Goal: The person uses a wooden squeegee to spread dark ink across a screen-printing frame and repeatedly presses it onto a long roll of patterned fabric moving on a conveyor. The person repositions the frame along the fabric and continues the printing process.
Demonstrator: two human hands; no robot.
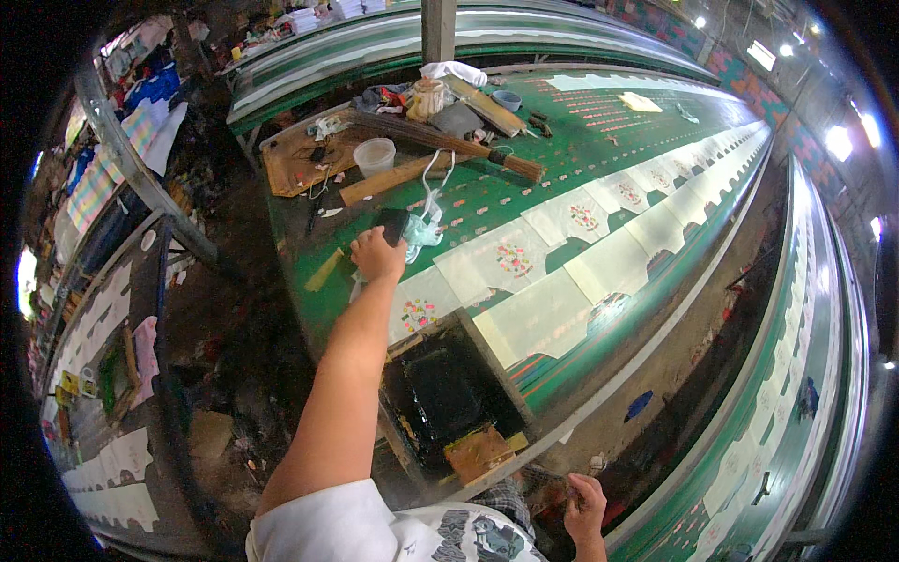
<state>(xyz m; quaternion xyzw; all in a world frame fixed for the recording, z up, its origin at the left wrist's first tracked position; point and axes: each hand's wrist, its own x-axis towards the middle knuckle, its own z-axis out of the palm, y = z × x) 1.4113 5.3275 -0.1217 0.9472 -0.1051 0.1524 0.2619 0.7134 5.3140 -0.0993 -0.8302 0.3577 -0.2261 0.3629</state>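
Black rectangular slab (391, 223), possibly a phone, though the hand covers part of it. Head view: it's at the near left end of the long green desk (304, 245), in the left hand (377, 257). Fingers are bent around its near side, partly closed; can't tell if it's lifted or resting on the surface. Pale teal cloth (424, 230) with a white strap loop sits right beside the slab.

Right hand (585, 509) is low, off the desk's near edge, fingers curled in. Can't tell if anything is in it.

Printing screen (421, 375), black-smeared, is at the near edge, right of the left forearm. Orange-brown flat piece (482, 454) in its near corner. Pale printed cutouts (473, 267) run in a row away from it, plain cutouts (534, 318) alongside. Beyond the slab: wooden bar (398, 178), white plastic tub (375, 155).
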